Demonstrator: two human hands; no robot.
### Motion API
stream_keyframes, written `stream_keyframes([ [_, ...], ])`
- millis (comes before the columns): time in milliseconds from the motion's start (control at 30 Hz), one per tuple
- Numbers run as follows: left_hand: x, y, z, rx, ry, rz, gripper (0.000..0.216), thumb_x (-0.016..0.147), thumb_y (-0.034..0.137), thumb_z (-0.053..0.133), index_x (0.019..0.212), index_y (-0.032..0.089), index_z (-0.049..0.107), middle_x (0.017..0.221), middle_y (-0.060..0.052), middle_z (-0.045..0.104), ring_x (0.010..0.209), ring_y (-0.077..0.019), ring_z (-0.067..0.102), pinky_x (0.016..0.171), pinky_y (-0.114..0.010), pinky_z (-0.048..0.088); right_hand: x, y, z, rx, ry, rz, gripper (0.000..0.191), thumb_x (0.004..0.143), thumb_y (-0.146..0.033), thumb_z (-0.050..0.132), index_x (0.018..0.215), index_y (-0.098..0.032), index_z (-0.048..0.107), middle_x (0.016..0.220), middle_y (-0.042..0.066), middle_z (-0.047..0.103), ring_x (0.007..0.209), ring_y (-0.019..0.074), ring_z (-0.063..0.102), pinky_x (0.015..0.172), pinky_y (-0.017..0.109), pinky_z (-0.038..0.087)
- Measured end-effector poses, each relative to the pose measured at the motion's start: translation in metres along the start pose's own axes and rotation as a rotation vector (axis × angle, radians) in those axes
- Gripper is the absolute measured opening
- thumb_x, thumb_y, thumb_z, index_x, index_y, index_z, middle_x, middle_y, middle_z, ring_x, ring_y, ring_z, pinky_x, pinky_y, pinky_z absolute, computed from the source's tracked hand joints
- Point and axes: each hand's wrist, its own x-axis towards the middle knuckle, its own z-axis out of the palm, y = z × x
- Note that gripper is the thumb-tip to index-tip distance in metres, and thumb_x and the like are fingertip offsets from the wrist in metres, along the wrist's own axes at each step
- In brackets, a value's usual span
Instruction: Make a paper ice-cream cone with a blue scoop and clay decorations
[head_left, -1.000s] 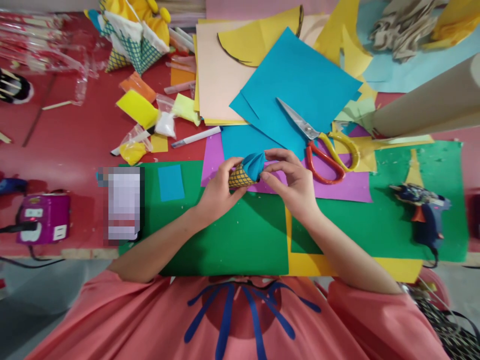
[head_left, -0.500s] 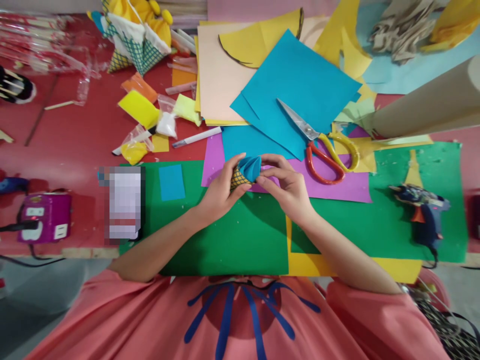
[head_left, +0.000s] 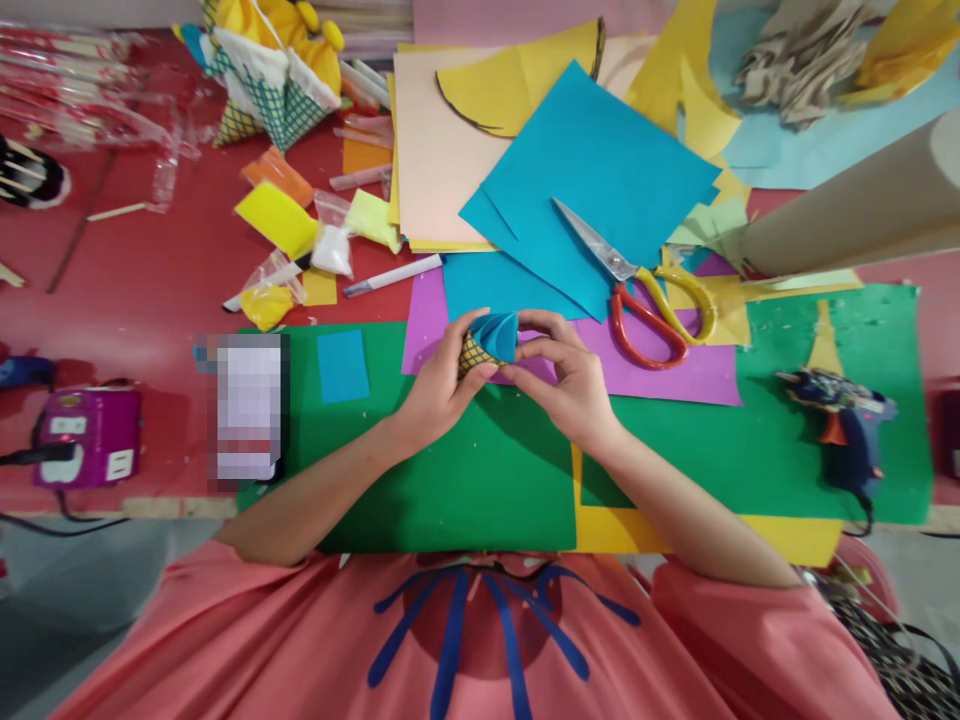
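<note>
A small paper cone [head_left: 480, 350], yellow with a dark grid pattern, has folded blue paper [head_left: 498, 334] in its mouth. My left hand [head_left: 439, 385] is closed around the cone's left side, thumb below and fingers behind. From the right, my right hand [head_left: 566, 375] pinches the cone's edge and the blue paper, its thumb and fingertips close together. Both hands hold the piece above a purple sheet [head_left: 675, 378] and a green sheet [head_left: 450, 480]. A small blue paper rectangle [head_left: 343, 366] lies on the green, left of my left hand.
Scissors [head_left: 616, 265] with red and yellow handles lie on blue sheets [head_left: 585, 160] beyond my right hand. A glue gun [head_left: 847, 425] rests far right, beside a large cardboard tube [head_left: 855, 200]. On the left are a purple power block [head_left: 90, 435] and a pixelated phone-like object [head_left: 249, 410].
The cone has tilted slightly and shifted a little left. My right thumb and fingers have moved slightly left and down along its edge.
</note>
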Motion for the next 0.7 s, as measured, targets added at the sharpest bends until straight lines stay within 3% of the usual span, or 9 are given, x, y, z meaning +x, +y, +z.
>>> stream_keyframes([
  [200, -0.001, 0.0, 0.001, 0.011, -0.011, -0.008, 0.057, 0.095, 0.056, 0.038, 0.14, 0.021, 0.032, 0.136, -0.014, 0.054, 0.124, -0.0232, 0.057, 0.099, -0.034, 0.049, 0.0, 0.003, 0.002, 0.055, -0.005, 0.003, 0.008, 0.08, -0.021, 0.072, 0.075, -0.02, 0.066, 0.119, 0.007, 0.065, 0.114, 0.0205, 0.061, 0.102, 0.043, 0.047],
  [367, -0.001, -0.003, 0.002, -0.057, 0.025, 0.001, 0.056, 0.094, 0.054, 0.044, 0.139, 0.022, 0.034, 0.135, -0.014, 0.054, 0.123, -0.0247, 0.056, 0.099, -0.036, 0.048, -0.003, 0.003, 0.004, 0.064, 0.062, -0.016, 0.003, 0.081, -0.023, 0.072, 0.084, -0.022, 0.07, 0.121, 0.006, 0.064, 0.115, 0.0208, 0.061, 0.102, 0.043, 0.048],
  [533, 0.002, -0.012, 0.002, -0.364, 0.124, -0.08, 0.051, 0.094, 0.054, 0.044, 0.133, 0.023, 0.041, 0.135, -0.013, 0.053, 0.123, -0.0245, 0.055, 0.104, -0.039, 0.046, -0.002, 0.0, -0.001, 0.084, 0.188, -0.044, 0.006, 0.085, -0.029, 0.069, 0.089, -0.026, 0.071, 0.116, 0.004, 0.066, 0.115, 0.0228, 0.061, 0.103, 0.046, 0.049],
  [633, 0.003, -0.016, 0.005, -0.66, 0.032, -0.107, 0.05, 0.092, 0.057, 0.045, 0.13, 0.025, 0.043, 0.132, -0.01, 0.056, 0.121, -0.0235, 0.058, 0.103, -0.041, 0.047, -0.001, -0.001, -0.007, 0.12, 0.189, -0.056, 0.014, 0.09, -0.031, 0.063, 0.079, -0.024, 0.069, 0.11, 0.005, 0.067, 0.109, 0.0221, 0.064, 0.098, 0.045, 0.052],
  [700, 0.003, -0.017, 0.008, -0.79, -0.033, -0.108, 0.049, 0.091, 0.057, 0.049, 0.13, 0.027, 0.043, 0.13, -0.009, 0.057, 0.118, -0.0228, 0.059, 0.101, -0.04, 0.049, -0.001, 0.0, -0.007, 0.148, 0.105, -0.072, 0.01, 0.09, -0.032, 0.062, 0.088, -0.024, 0.068, 0.114, 0.006, 0.066, 0.112, 0.0221, 0.063, 0.097, 0.043, 0.052],
])
